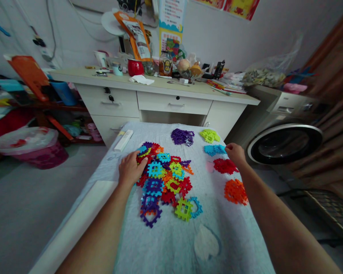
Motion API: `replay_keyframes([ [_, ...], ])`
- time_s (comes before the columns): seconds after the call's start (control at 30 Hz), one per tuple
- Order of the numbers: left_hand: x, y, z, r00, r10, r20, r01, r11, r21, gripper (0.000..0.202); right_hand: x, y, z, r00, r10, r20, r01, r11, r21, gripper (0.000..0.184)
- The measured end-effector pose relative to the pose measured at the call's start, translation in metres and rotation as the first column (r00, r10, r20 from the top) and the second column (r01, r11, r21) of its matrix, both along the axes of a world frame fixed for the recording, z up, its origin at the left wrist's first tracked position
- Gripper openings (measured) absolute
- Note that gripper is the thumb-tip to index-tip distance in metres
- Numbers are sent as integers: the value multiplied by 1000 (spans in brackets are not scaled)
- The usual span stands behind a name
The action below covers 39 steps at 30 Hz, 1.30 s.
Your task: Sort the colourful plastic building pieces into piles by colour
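A mixed heap of plastic interlocking building pieces [155, 186] in several colours lies on the cloth-covered table [165, 247]. My left hand [130, 167] rests at the heap's left edge, thumb apart from the fingers, with some fingertips hidden by the pieces. At the right side, my right hand [236, 154] has its fingers pinched together beside a small blue pile [214, 149]; whatever is between them is hidden. Single-colour piles lie around it: lime green [209, 135] behind, red [225, 166] and orange [236, 191] in front, purple [182, 137] to the left.
A white narrow box [124, 140] lies at the table's far left. Beyond stands a white desk [174, 93] crowded with a red pot [135, 67], a jar [165, 64] and papers. A washing machine [286, 125] is at right, a pink bin [38, 152] at left.
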<state>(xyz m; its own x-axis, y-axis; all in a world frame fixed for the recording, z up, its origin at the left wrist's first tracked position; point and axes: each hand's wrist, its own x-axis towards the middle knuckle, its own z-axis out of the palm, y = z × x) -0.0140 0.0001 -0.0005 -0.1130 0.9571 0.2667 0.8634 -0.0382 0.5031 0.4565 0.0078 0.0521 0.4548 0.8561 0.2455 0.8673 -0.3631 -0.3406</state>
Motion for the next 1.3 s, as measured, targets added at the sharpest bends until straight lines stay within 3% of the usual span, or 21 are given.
replay_keyframes([
  [0.2, -1, 2, -5, 1000, -1, 10, 1, 1000, 17, 52, 12, -5, 11, 992, -82, -92, 92, 989, 113, 36],
  [0.33, -2, 2, -6, 1000, -1, -4, 1, 1000, 9, 53, 8, 0, 6, 996, 59, -71, -62, 997, -38, 46],
  [0.43, -2, 3, -6, 1000, -6, -12, 6, 1000, 13, 53, 4, 6, -2, 995, 68, -77, -81, 979, -189, 42],
  [0.5, -3, 3, -7, 1000, -8, -10, 9, 1000, 19, 53, 3, 8, -7, 995, 62, -72, -77, 973, -217, 39],
  [0.83, -2, 2, -3, 1000, 6, -3, -6, 1000, -14, 54, 12, 5, -13, 996, 84, -3, -82, 963, -255, 47],
  [1.3, -1, 1, -2, 1000, 8, -4, -8, 1000, -9, 53, 24, 3, -18, 987, 158, -19, -159, 971, -179, 46],
])
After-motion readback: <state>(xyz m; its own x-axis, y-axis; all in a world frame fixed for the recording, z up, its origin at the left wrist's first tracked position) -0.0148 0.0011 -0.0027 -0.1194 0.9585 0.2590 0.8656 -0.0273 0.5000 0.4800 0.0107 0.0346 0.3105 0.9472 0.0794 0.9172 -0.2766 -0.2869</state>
